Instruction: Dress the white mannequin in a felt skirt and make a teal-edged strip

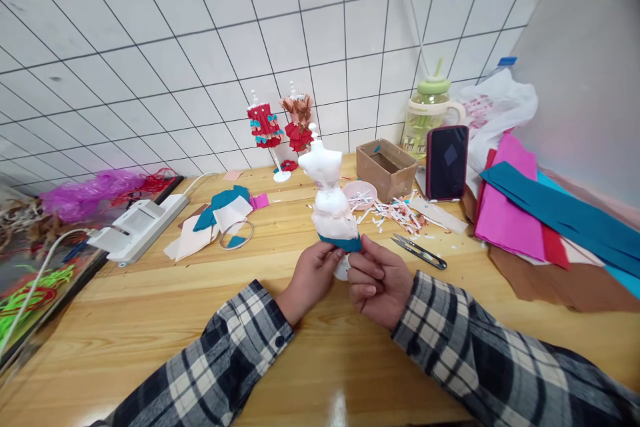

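Observation:
A small white mannequin (327, 170) stands in front of me on a round white base, leaning slightly. Around its lower edge runs a teal strip (345, 244), under a pale pinkish-white layer. My left hand (314, 273) pinches the strip's lower edge from the left, the fingertips partly hidden behind it. On the right side, my right hand (377, 280) is closed with thumb and forefinger on the strip's end, its other fingers curled. Black thread snips (419, 251) lie just right of my right hand.
Two dressed mini mannequins (265, 125) stand by the tiled wall. Behind the work are a cardboard box (386, 170), a pink dish (360, 195) and paper scraps. A phone (447, 163) leans before a bottle (425, 113). Coloured sheets (515, 207) lie right, a power strip (147, 227) left.

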A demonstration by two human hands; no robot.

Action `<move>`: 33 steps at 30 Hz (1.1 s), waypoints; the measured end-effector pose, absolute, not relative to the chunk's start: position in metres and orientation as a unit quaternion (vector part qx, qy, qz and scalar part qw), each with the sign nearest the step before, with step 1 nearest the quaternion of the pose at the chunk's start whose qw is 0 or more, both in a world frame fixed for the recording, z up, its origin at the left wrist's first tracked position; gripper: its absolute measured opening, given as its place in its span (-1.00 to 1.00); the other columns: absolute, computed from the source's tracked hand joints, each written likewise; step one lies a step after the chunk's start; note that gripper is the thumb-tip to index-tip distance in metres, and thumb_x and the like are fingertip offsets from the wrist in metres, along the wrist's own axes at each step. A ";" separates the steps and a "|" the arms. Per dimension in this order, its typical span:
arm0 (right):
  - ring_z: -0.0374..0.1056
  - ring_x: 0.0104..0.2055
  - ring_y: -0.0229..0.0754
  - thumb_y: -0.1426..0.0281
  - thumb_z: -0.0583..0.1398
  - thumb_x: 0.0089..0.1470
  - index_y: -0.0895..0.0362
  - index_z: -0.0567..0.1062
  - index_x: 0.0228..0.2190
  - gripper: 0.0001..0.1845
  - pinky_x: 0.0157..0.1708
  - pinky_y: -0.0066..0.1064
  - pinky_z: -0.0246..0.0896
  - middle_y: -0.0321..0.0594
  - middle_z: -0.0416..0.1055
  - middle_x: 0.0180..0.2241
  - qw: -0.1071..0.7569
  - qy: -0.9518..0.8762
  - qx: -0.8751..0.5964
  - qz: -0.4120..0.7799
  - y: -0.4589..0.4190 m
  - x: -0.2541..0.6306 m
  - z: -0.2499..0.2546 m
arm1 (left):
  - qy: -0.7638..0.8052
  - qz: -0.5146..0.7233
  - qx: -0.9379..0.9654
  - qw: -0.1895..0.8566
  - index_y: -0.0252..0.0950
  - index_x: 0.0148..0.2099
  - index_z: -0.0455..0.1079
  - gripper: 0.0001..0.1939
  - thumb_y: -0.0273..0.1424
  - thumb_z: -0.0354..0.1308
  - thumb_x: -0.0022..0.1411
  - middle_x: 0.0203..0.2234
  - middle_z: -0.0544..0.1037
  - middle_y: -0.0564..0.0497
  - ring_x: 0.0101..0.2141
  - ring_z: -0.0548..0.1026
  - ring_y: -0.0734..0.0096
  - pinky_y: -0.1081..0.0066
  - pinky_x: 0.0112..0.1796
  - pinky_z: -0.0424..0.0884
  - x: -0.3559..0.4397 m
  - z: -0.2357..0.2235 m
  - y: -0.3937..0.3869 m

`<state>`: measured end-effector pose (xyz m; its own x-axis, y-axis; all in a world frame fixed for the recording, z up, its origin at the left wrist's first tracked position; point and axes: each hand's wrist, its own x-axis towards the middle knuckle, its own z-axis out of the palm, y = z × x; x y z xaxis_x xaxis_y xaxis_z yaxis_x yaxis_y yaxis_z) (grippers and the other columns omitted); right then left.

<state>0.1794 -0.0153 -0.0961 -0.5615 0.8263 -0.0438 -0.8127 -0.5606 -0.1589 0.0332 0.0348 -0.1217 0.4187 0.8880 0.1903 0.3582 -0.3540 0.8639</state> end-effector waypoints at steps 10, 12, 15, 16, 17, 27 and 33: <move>-0.29 -0.71 -0.47 0.35 0.32 0.00 0.16 0.16 -0.64 -0.55 -0.71 -0.71 0.03 -0.57 -0.17 -0.74 0.471 -0.029 -0.086 0.877 -0.015 0.177 -0.096 | 0.409 0.345 0.752 0.385 -0.35 -0.29 0.49 -0.76 -0.36 0.01 0.24 -0.35 0.61 -0.03 -0.35 0.49 0.36 0.43 -0.27 0.40 0.033 -0.120 0.034; -0.29 -0.71 -0.48 0.36 0.33 -0.02 0.16 0.17 -0.62 -0.57 -0.71 -0.72 0.02 -0.57 -0.17 -0.73 0.476 -0.029 -0.095 0.874 -0.015 0.177 -0.095 | 0.404 0.346 0.753 0.387 -0.34 -0.28 0.49 -0.76 -0.38 0.01 0.24 -0.34 0.61 -0.03 -0.33 0.50 0.36 0.43 -0.25 0.40 0.033 -0.119 0.034; -0.28 -0.71 -0.48 0.38 0.35 -0.04 0.15 0.18 -0.60 -0.58 -0.72 -0.73 -0.01 -0.58 -0.16 -0.74 0.489 -0.022 -0.111 0.865 -0.016 0.175 -0.094 | 0.406 0.347 0.752 0.387 -0.34 -0.28 0.49 -0.76 -0.37 0.01 0.25 -0.34 0.61 -0.03 -0.33 0.50 0.35 0.42 -0.26 0.40 0.033 -0.120 0.034; -0.27 -0.71 -0.48 0.39 0.36 -0.05 0.15 0.18 -0.60 -0.58 -0.72 -0.73 -0.02 -0.58 -0.15 -0.74 0.495 -0.018 -0.117 0.861 -0.016 0.175 -0.094 | 0.407 0.348 0.750 0.388 -0.34 -0.28 0.49 -0.76 -0.36 0.02 0.25 -0.35 0.60 -0.03 -0.34 0.49 0.35 0.42 -0.26 0.40 0.033 -0.120 0.034; -0.26 -0.71 -0.49 0.39 0.37 -0.07 0.15 0.18 -0.59 -0.57 -0.72 -0.73 -0.02 -0.58 -0.14 -0.74 0.502 -0.014 -0.125 0.855 -0.016 0.174 -0.094 | 0.409 0.349 0.749 0.389 -0.34 -0.29 0.48 -0.76 -0.36 0.02 0.24 -0.36 0.60 -0.03 -0.34 0.49 0.35 0.42 -0.27 0.40 0.033 -0.121 0.034; -0.25 -0.71 -0.48 0.27 0.38 -0.08 0.15 0.22 -0.57 -0.56 -0.73 -0.73 -0.02 -0.59 -0.06 -0.73 0.525 -0.024 -0.158 0.836 -0.016 0.171 -0.094 | 0.420 0.354 0.727 0.412 -0.33 -0.27 0.49 -0.75 -0.29 0.06 0.24 -0.35 0.61 -0.02 -0.32 0.50 0.36 0.43 -0.24 0.40 0.034 -0.120 0.034; -0.29 -0.72 -0.46 0.24 0.31 0.00 0.09 0.35 -0.41 -0.73 -0.74 -0.71 -0.10 -0.59 -0.13 -0.73 0.500 -0.021 -0.103 0.860 -0.013 0.176 -0.096 | 0.408 0.351 0.730 0.421 -0.33 -0.27 0.50 -0.76 -0.32 0.06 0.24 -0.34 0.61 -0.02 -0.31 0.50 0.34 0.41 -0.21 0.40 0.034 -0.117 0.034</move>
<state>0.1763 -0.0135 -0.0962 -0.4794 0.8636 -0.1563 -0.8550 -0.4997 -0.1388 0.0341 0.0338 -0.1175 0.4218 0.8908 0.1687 0.2995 -0.3126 0.9014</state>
